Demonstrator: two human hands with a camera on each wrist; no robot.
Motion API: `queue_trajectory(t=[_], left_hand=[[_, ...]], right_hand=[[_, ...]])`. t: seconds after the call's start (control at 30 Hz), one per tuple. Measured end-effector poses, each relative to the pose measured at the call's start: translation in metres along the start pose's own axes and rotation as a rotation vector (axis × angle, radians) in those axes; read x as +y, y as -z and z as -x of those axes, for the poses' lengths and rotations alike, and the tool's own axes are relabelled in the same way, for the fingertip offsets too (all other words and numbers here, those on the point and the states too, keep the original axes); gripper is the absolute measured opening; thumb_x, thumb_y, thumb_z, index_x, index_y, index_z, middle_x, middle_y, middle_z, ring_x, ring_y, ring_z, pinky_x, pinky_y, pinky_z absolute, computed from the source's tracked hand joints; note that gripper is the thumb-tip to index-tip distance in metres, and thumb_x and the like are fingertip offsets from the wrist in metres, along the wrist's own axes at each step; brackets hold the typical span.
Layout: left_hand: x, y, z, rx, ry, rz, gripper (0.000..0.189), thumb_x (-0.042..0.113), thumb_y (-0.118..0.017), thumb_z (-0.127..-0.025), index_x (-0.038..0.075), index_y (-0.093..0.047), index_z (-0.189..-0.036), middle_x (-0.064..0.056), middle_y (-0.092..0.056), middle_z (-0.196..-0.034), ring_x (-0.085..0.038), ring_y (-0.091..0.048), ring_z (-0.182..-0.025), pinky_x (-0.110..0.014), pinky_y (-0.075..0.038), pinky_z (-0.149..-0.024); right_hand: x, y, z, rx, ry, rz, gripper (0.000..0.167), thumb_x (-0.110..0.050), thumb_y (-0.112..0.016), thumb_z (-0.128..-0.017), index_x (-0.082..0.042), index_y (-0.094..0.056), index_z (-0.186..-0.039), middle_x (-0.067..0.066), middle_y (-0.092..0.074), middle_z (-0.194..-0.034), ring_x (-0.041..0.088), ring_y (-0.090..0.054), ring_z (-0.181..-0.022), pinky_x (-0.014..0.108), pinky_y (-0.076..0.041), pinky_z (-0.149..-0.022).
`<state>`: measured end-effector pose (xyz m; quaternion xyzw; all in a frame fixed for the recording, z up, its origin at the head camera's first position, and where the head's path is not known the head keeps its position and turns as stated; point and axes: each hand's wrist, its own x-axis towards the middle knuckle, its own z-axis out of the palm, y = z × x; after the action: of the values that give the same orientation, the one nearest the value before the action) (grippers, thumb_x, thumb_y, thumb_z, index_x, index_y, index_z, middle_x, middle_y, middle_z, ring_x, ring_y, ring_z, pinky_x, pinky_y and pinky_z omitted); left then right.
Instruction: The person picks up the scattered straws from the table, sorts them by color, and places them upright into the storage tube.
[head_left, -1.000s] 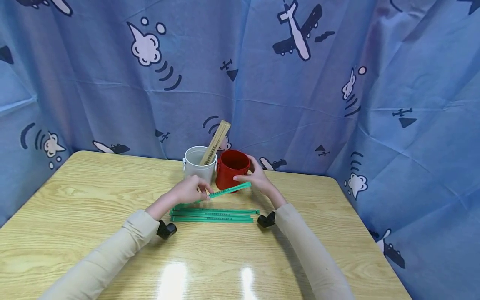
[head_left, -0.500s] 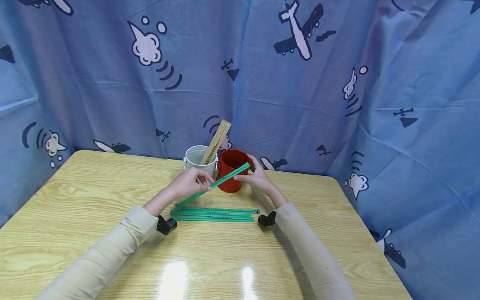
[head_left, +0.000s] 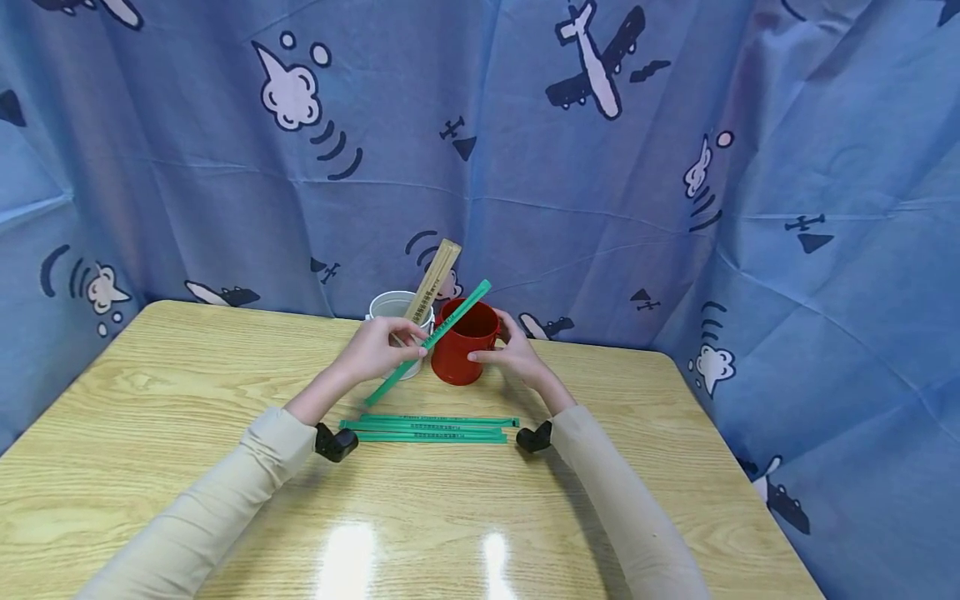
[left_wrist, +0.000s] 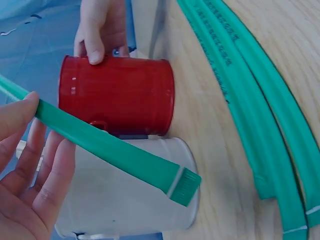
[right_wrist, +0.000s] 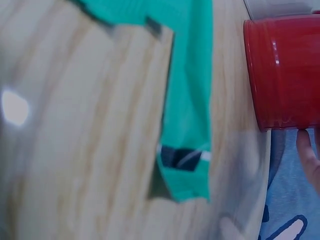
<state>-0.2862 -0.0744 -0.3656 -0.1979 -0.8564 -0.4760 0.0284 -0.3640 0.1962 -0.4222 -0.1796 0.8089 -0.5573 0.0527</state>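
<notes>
My left hand (head_left: 378, 348) pinches a slim green chopstick packet (head_left: 468, 302) between thumb and fingers. The packet slants up to the right, its upper end over the mouth of a red bucket (head_left: 456, 360). In the left wrist view its crimped lower end hangs in front of the white bucket (left_wrist: 125, 200). My right hand (head_left: 516, 354) holds the red bucket at its right side, thumb on the near wall and fingers behind. Several more green packets (head_left: 435, 429) lie side by side on the table, close in front of the buckets.
Tan wrapped sticks (head_left: 435, 279) lean out of the white bucket, which stands against the red one's left side. A blue curtain (head_left: 405, 125) hangs behind the wooden table (head_left: 187, 383). Black wrist cameras (head_left: 336, 443) sit under both wrists.
My left hand has lifted the green packet off the table and tilted it steeper, its far end rising over the red bucket. The right hand has stayed on the bucket.
</notes>
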Motion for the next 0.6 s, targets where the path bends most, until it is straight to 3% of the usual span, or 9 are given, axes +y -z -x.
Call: queue_trajectory(t=[0.23, 0.6], left_hand=[[0.008, 0.003, -0.004, 0.061, 0.019, 0.041, 0.023, 0.019, -0.07, -0.087, 0.01, -0.071, -0.108, -0.009, -0.069, -0.088, -0.019, -0.064, -0.068, -0.026, -0.053, -0.06], [0.025, 0.0, -0.015, 0.167, -0.049, 0.071, 0.023, 0.019, -0.07, -0.088, 0.009, -0.07, -0.109, -0.009, -0.07, -0.092, -0.019, -0.064, -0.076, -0.024, -0.054, -0.065]], right_hand=[[0.0, 0.0, 0.0, 0.005, -0.015, 0.012, 0.079, -0.013, -0.079, -0.078, -0.017, -0.036, -0.144, 0.007, -0.047, -0.142, 0.028, -0.043, -0.132, 0.05, -0.045, -0.104], [0.0, 0.0, 0.001, 0.01, -0.019, 0.014, 0.08, -0.014, -0.08, -0.077, -0.017, -0.036, -0.144, 0.006, -0.046, -0.143, 0.028, -0.043, -0.132, 0.051, -0.044, -0.105]])
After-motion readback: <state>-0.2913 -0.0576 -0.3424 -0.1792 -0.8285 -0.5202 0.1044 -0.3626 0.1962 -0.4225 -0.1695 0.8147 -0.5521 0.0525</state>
